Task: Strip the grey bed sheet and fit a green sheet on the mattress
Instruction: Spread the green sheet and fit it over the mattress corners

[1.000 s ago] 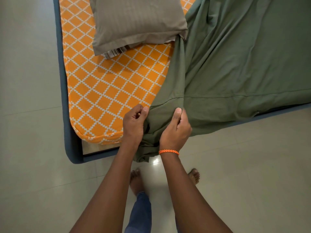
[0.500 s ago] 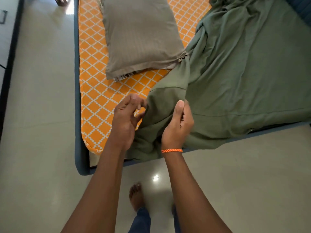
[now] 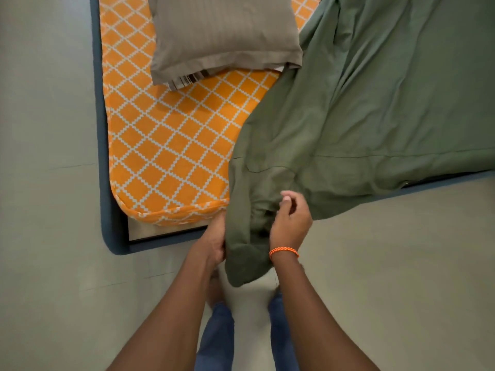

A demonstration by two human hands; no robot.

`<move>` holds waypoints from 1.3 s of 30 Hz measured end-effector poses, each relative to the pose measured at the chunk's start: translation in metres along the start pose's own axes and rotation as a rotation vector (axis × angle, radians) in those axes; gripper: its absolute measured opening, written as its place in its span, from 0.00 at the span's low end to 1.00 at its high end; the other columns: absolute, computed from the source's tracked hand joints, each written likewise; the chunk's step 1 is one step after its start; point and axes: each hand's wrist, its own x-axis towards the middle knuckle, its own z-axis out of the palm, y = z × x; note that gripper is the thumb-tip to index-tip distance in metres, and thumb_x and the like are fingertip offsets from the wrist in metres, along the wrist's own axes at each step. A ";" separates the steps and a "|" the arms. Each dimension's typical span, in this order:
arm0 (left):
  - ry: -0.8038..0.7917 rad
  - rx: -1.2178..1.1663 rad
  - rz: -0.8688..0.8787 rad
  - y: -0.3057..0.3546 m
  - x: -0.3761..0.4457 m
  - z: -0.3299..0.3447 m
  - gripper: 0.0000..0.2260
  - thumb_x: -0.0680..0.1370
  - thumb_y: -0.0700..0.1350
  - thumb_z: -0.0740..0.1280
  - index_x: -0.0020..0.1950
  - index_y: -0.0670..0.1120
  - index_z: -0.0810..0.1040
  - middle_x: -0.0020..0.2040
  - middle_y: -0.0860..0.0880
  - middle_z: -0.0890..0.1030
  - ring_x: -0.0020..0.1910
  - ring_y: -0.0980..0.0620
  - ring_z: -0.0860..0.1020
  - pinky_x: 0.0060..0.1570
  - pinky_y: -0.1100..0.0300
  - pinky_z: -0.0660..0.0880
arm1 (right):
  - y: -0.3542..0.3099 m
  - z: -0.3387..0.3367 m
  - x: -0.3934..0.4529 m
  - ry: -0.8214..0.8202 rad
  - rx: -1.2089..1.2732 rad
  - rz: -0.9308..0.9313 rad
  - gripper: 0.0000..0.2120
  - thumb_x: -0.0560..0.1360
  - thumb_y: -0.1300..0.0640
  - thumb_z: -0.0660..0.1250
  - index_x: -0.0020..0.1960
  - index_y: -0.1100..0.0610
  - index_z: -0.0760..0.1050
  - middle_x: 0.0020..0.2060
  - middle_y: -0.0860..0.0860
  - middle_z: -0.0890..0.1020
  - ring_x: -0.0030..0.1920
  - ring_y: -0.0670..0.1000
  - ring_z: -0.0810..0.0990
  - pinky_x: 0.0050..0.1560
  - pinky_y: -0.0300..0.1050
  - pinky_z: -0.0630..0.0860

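The green sheet (image 3: 388,108) lies rumpled over the right part of the orange diamond-patterned mattress (image 3: 171,145), and one bunched corner hangs off the near edge toward the floor. My left hand (image 3: 214,242) grips that hanging corner from the left, its fingers partly hidden behind the cloth. My right hand (image 3: 290,223), with an orange bracelet on the wrist, pinches the gathered fabric on the right side of the corner. The mattress's near left corner is bare. No grey sheet is in view.
A grey-brown pillow (image 3: 222,36) lies on the far part of the mattress, touching the green sheet. The blue bed frame (image 3: 107,210) rims the mattress. Grey tiled floor (image 3: 48,183) surrounds the bed; my feet and jeans stand below my arms.
Both hands have dropped from above the mattress down to its near edge, pulling the sheet corner toward me. The corner now hangs past the bed frame.
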 end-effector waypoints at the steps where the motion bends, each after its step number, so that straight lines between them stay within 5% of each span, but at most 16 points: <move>1: 0.033 -0.032 0.042 0.002 0.000 -0.001 0.18 0.84 0.50 0.63 0.49 0.43 0.89 0.53 0.41 0.87 0.47 0.44 0.87 0.55 0.50 0.82 | 0.006 -0.003 -0.002 0.069 -0.048 0.026 0.10 0.80 0.62 0.62 0.49 0.52 0.81 0.45 0.48 0.83 0.44 0.44 0.80 0.49 0.50 0.78; 4: 0.124 -0.120 0.217 0.022 -0.005 -0.006 0.19 0.86 0.49 0.61 0.51 0.42 0.88 0.50 0.42 0.88 0.45 0.45 0.87 0.50 0.52 0.85 | 0.013 -0.003 -0.006 -0.075 -0.106 0.176 0.10 0.82 0.56 0.63 0.61 0.54 0.80 0.57 0.51 0.79 0.55 0.50 0.78 0.62 0.54 0.76; 7: 0.222 0.008 0.456 0.042 -0.007 -0.014 0.21 0.86 0.56 0.63 0.61 0.41 0.86 0.58 0.40 0.86 0.58 0.40 0.85 0.63 0.39 0.80 | 0.012 0.020 -0.013 -0.483 0.000 0.482 0.32 0.81 0.36 0.62 0.78 0.53 0.66 0.72 0.53 0.73 0.71 0.54 0.73 0.74 0.55 0.69; 9: 0.253 0.038 0.563 0.051 -0.014 -0.014 0.20 0.85 0.56 0.63 0.61 0.41 0.86 0.57 0.39 0.86 0.59 0.38 0.84 0.64 0.36 0.79 | 0.000 0.031 -0.019 -0.585 0.087 0.583 0.29 0.78 0.33 0.65 0.67 0.55 0.76 0.62 0.54 0.82 0.61 0.53 0.80 0.67 0.54 0.75; 11: 0.202 0.002 0.611 0.059 -0.024 -0.011 0.20 0.86 0.55 0.63 0.64 0.40 0.84 0.60 0.39 0.85 0.62 0.39 0.83 0.65 0.37 0.78 | -0.017 0.036 -0.021 -0.570 0.166 0.517 0.09 0.80 0.52 0.71 0.43 0.56 0.82 0.39 0.53 0.86 0.43 0.52 0.82 0.51 0.45 0.77; 13: 0.142 -0.013 0.652 0.067 -0.038 -0.008 0.21 0.86 0.54 0.62 0.67 0.40 0.82 0.64 0.39 0.84 0.65 0.39 0.82 0.67 0.39 0.76 | -0.031 0.035 -0.021 -0.522 0.141 0.414 0.13 0.78 0.61 0.71 0.34 0.54 0.81 0.31 0.49 0.83 0.36 0.49 0.79 0.43 0.41 0.74; 17: 0.168 0.006 0.758 0.087 -0.071 0.001 0.18 0.87 0.53 0.63 0.64 0.41 0.84 0.62 0.42 0.85 0.64 0.44 0.83 0.64 0.47 0.78 | -0.056 0.008 -0.029 -0.371 -0.094 0.180 0.10 0.78 0.55 0.69 0.39 0.57 0.82 0.34 0.54 0.84 0.39 0.55 0.81 0.40 0.45 0.74; 23: 0.399 -0.035 0.929 0.156 -0.127 0.015 0.15 0.86 0.51 0.64 0.44 0.47 0.82 0.43 0.52 0.84 0.41 0.56 0.80 0.46 0.58 0.77 | -0.073 -0.051 -0.043 -0.389 -0.654 0.037 0.14 0.81 0.47 0.64 0.52 0.56 0.82 0.51 0.60 0.83 0.54 0.63 0.81 0.48 0.51 0.75; 27: 0.634 0.482 1.169 0.201 -0.169 0.032 0.22 0.87 0.50 0.62 0.33 0.50 0.64 0.33 0.54 0.64 0.32 0.57 0.61 0.35 0.57 0.59 | -0.088 -0.074 -0.055 -0.443 -0.682 0.042 0.18 0.81 0.44 0.63 0.50 0.58 0.82 0.49 0.60 0.84 0.53 0.64 0.82 0.51 0.52 0.79; 31: 0.868 1.139 1.382 0.211 -0.196 0.044 0.19 0.87 0.53 0.59 0.47 0.42 0.80 0.49 0.46 0.77 0.51 0.48 0.69 0.51 0.50 0.66 | -0.121 -0.069 -0.057 -0.546 -0.586 -0.085 0.17 0.80 0.43 0.64 0.53 0.54 0.85 0.47 0.59 0.85 0.51 0.63 0.83 0.51 0.52 0.80; 34: 0.969 1.425 1.305 0.196 -0.183 0.040 0.16 0.83 0.56 0.63 0.60 0.48 0.82 0.63 0.47 0.76 0.63 0.40 0.68 0.58 0.44 0.65 | -0.128 -0.056 -0.058 -0.929 -0.486 -0.029 0.15 0.80 0.43 0.66 0.62 0.48 0.83 0.41 0.54 0.84 0.38 0.58 0.81 0.46 0.50 0.82; 36: 0.929 1.663 1.047 0.171 -0.160 0.029 0.22 0.78 0.57 0.68 0.70 0.53 0.76 0.70 0.47 0.71 0.70 0.39 0.65 0.63 0.40 0.66 | -0.122 -0.051 -0.062 -1.204 -0.610 0.055 0.13 0.79 0.45 0.68 0.56 0.52 0.84 0.37 0.52 0.84 0.30 0.53 0.79 0.39 0.45 0.82; 39: 0.891 1.724 0.673 0.125 -0.128 0.012 0.35 0.76 0.50 0.72 0.81 0.54 0.63 0.79 0.47 0.63 0.80 0.39 0.55 0.72 0.32 0.61 | -0.102 -0.046 -0.063 -1.155 -0.611 0.035 0.10 0.77 0.49 0.68 0.46 0.53 0.84 0.35 0.52 0.86 0.31 0.50 0.79 0.49 0.52 0.85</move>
